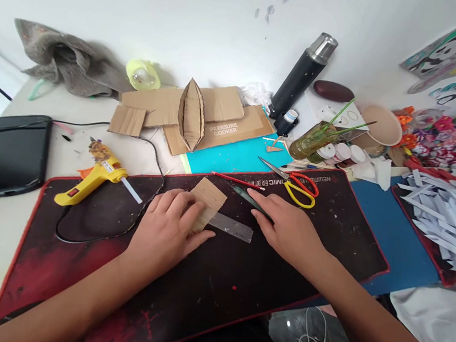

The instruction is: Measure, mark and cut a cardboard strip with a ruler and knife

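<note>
The left hand (168, 219) is partly curled, its fingers bent over a card (211, 193) and holding it above the mat (207, 295), with the thumb stretched out below. A clear ruler (235, 229) lies on the mat, 1 end hidden behind the card and hand. The right hand (288, 224) is closed around a dark green knife (253, 200), or what looks like one, as the fingers cover part of it; its tip points up and left, just beside the card. A red pencil (239, 181) lies just beyond the knife, and 1 pair of scissors (291, 180) with red and yellow handles lies near the right hand, blades parted. To the left of the card is a yellow glue gun (93, 177). Behind, a pointed cardboard loop (192, 115) stands on cardboard strips, and a black flask (299, 77) leans toward the wall.
</note>
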Demonstrator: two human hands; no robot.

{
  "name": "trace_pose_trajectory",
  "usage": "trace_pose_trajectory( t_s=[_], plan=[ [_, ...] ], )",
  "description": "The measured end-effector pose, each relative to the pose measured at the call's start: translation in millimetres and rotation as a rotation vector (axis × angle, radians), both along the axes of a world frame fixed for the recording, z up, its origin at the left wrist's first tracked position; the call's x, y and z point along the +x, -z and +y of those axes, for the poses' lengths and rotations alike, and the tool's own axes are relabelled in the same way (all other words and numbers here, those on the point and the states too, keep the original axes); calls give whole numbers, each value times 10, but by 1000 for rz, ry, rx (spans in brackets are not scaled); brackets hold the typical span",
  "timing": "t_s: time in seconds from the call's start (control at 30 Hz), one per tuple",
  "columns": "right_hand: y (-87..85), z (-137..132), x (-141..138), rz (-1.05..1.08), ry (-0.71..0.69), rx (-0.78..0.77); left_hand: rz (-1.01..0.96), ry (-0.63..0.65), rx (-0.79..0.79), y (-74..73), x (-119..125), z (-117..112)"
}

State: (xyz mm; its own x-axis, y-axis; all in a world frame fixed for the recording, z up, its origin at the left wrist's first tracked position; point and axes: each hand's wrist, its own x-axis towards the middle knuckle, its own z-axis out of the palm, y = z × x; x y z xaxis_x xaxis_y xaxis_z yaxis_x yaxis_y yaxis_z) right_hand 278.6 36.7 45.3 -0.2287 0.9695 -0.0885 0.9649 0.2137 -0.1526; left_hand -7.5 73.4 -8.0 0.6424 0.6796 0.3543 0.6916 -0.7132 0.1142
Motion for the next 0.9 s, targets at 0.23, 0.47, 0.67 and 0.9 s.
trace_pose_trajectory(
  t_s=[0.23, 0.47, 0.67, 0.9],
  plan=[
    [217, 185, 107, 55, -133, 142, 95, 43, -25, -127, 16, -12],
    [301, 122, 21, 353, -40, 287, 108, 79, 104, -81, -94, -115],
    [197, 25, -175, 718, 128, 40, -62, -42, -40, -387, -243, 46],
    [57, 115, -331, 1079, 253, -196, -431, -256, -789, -972, -280, 237]
  ],
)
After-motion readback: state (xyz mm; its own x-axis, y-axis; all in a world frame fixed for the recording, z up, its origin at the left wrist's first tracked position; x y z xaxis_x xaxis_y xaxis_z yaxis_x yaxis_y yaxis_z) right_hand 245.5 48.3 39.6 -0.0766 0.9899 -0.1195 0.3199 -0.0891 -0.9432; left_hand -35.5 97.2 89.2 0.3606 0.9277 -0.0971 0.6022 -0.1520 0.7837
